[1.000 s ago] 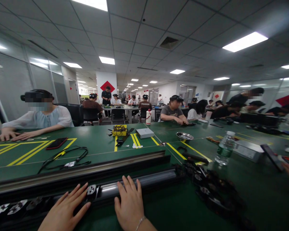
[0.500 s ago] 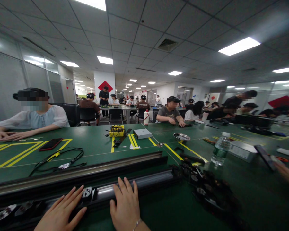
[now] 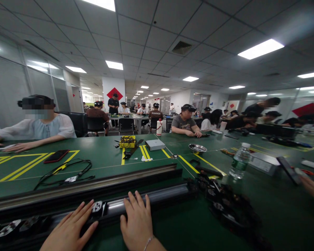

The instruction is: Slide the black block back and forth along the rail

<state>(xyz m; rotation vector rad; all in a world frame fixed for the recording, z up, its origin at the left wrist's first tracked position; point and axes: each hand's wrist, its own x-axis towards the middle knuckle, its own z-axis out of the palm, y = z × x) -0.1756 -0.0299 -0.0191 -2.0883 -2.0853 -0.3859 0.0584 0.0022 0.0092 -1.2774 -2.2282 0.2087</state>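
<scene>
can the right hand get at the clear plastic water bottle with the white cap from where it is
Probably yes, with a stretch. The right hand lies flat on the silver and black rail; the clear plastic water bottle stands farther right, with a heap of black chain links low between them.

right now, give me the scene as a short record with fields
left hand: flat on the black chain links, open
right hand: flat, fingers on the long black rail, open
table: green with yellow lines
right of rail: heap of black links, water bottle
left side: red phone, black cable
</scene>
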